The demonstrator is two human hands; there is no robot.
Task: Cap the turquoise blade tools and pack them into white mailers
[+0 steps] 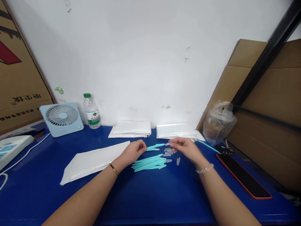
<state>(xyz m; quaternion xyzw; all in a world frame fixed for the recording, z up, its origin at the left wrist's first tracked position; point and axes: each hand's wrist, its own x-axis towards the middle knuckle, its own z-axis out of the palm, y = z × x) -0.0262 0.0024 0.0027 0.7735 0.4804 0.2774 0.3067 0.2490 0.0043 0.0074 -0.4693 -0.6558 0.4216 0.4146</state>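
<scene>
On the near middle of the blue table [150,201], a loose pile of teal razors [149,163]: likely light, stiff, slightly slick plastic, best taken by the handle, clear of the blade end. Clear caps [167,152] scattered just beyond the pile's right end (small, easily brushed aside). Phone [243,175] well apart, right. Past the pile, left hand [137,150] pinches one razor [158,145] by its handle end; another lies against it, can't tell if gripped too. Right hand [187,149], thumb and fingertips together, pinches a cap [167,144] just beside the razor's tip. White envelope [94,163] crowds the left forearm. Behind: two envelope stacks [131,128] limit forward reach; bagged cup [218,122] right; bottle [92,111] and fan [62,121] left.
</scene>
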